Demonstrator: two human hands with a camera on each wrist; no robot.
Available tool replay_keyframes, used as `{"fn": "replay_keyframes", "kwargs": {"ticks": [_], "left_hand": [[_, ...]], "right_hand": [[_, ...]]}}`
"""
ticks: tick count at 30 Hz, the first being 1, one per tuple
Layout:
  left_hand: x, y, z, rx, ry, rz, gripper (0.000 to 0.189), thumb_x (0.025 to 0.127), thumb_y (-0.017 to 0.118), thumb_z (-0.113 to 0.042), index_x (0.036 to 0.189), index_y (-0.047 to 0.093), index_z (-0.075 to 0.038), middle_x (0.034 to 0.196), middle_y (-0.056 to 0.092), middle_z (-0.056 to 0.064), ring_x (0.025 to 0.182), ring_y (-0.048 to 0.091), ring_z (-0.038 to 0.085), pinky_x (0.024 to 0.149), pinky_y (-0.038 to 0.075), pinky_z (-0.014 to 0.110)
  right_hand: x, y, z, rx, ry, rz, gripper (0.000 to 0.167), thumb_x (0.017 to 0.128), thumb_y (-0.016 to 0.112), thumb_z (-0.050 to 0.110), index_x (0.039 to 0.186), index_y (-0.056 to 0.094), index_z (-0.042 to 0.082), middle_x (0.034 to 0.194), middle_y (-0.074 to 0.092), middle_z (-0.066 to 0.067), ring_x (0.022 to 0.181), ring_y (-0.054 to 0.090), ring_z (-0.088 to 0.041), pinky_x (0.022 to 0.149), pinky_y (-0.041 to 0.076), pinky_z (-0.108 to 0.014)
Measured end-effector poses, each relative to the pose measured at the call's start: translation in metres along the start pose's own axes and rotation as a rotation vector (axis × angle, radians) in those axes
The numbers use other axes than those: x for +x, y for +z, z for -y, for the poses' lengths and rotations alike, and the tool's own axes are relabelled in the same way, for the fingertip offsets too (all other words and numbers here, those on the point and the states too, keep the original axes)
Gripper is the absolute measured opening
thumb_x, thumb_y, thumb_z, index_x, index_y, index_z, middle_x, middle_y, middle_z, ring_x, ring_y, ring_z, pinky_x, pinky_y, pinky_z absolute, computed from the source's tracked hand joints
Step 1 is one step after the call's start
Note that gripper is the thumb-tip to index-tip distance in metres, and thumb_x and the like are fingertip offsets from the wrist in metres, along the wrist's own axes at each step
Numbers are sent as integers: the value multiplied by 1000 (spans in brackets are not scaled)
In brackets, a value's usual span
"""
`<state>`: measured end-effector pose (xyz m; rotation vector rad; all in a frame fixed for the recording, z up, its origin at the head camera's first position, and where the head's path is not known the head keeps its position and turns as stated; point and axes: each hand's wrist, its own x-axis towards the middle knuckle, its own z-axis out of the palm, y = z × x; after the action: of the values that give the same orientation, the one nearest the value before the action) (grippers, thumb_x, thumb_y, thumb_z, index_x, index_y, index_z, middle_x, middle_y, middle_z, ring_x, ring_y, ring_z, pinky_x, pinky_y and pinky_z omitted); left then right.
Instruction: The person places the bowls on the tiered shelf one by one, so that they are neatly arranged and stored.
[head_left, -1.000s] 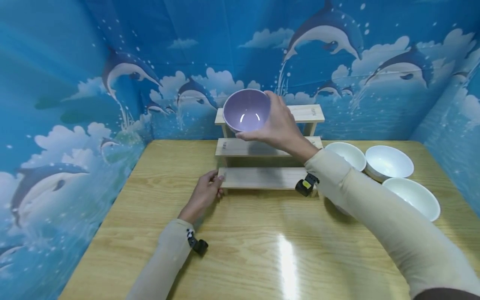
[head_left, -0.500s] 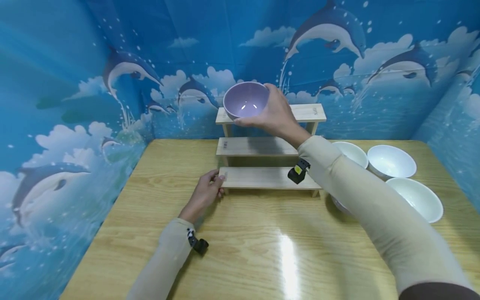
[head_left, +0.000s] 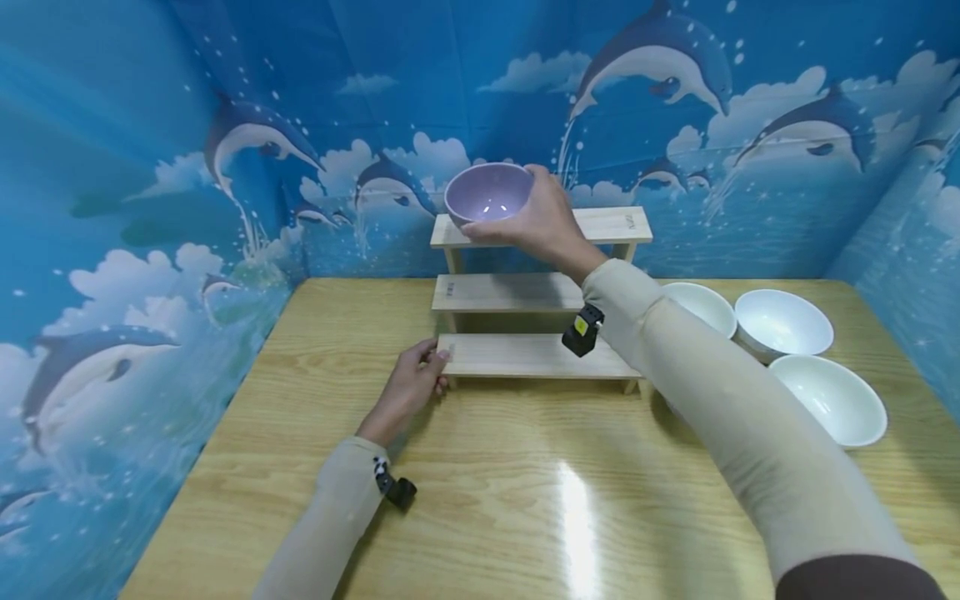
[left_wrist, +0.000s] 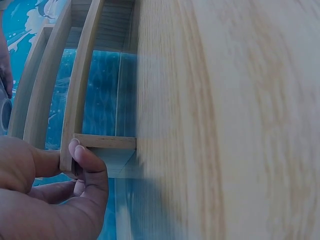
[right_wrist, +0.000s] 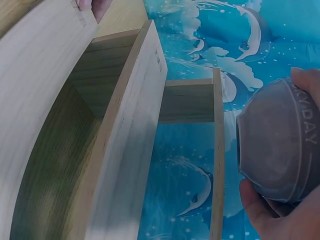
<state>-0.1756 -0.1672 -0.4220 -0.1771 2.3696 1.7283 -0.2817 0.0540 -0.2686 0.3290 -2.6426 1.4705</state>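
My right hand (head_left: 536,221) grips a purple bowl (head_left: 487,190) by its right side, thumb in front. The bowl is over the left part of the top tier of a three-tier wooden shelf stand (head_left: 536,354). In the right wrist view, a narrow gap shows between the base of the bowl (right_wrist: 275,142) and the top board (right_wrist: 217,150). The bowl's outside carries lettering, partly hidden by the fingers. My left hand (head_left: 408,383) pinches the left end of the lowest board; the left wrist view shows thumb and fingers around the board's corner (left_wrist: 67,160).
Several bowls stand right of the stand: a pale one (head_left: 701,307), a white one (head_left: 783,323) and a pale green one (head_left: 828,400). Another bowl is mostly hidden under my right forearm. Dolphin-printed cloth (head_left: 375,83) hangs behind and beside the wooden table (head_left: 487,500).
The purple bowl has risen slightly, moved away toward the back, and tipped more level above the top tier. My right forearm shifted left with it. The left hand has stayed in place.
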Motion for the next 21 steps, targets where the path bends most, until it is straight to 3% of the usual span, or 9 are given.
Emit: {"fn": "replay_keyframes", "kwargs": {"ticks": [21], "left_hand": [[0,-1,1,3,4,1,53,109,48,-21,157,32,-4,111,53,13,80,59,16,68,58,27]], "right_hand": [[7,17,-4,54,1,2,117,68,92,51,158,29,11,146,47,-7,128,49,-19,102,49,-30]]}}
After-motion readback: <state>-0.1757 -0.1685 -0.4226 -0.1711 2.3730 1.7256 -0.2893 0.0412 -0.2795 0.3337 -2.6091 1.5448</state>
